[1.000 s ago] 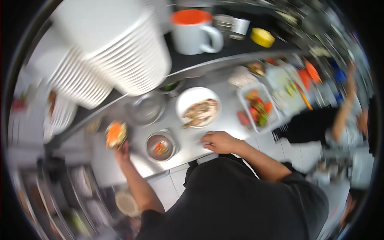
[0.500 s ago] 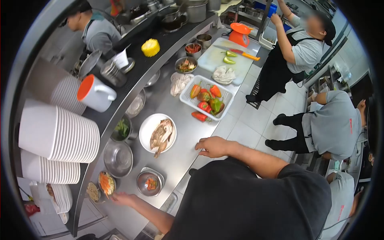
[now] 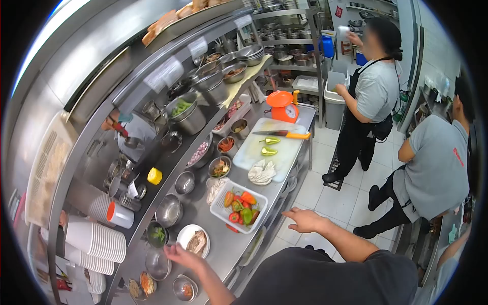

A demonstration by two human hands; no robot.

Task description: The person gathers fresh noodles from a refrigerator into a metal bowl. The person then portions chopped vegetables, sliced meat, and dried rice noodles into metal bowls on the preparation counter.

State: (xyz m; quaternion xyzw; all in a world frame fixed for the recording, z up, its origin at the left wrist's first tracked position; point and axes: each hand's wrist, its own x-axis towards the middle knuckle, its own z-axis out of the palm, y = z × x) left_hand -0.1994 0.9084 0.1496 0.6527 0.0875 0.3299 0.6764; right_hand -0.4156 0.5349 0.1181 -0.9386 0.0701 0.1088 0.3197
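My left hand (image 3: 184,256) reaches over the steel counter between an empty metal bowl (image 3: 158,264) and a white plate (image 3: 207,249) with a piece of cooked meat (image 3: 197,242) on it. Its fingers are apart and nothing is in them. My right hand (image 3: 304,220) hangs in the air beside the counter's front edge, fingers stretched out, holding nothing. Nearest to it is a white basket (image 3: 216,209) of red, orange and green peppers (image 3: 244,208). Below my left hand stands a small metal bowl (image 3: 185,288) with orange food in it.
A cutting board (image 3: 254,160) carries a knife (image 3: 284,134), cut green peppers (image 3: 269,151) and a cloth (image 3: 262,173). Behind it stands an orange scale (image 3: 282,107). Stacked white bowls (image 3: 96,239) fill the shelf at left. Two co-workers (image 3: 373,91) (image 3: 437,162) stand at right.
My view has swung up along the counter. My left hand has moved from the bowl of shredded carrot to near the plate. The co-worker at the back has lowered an arm to a bin.
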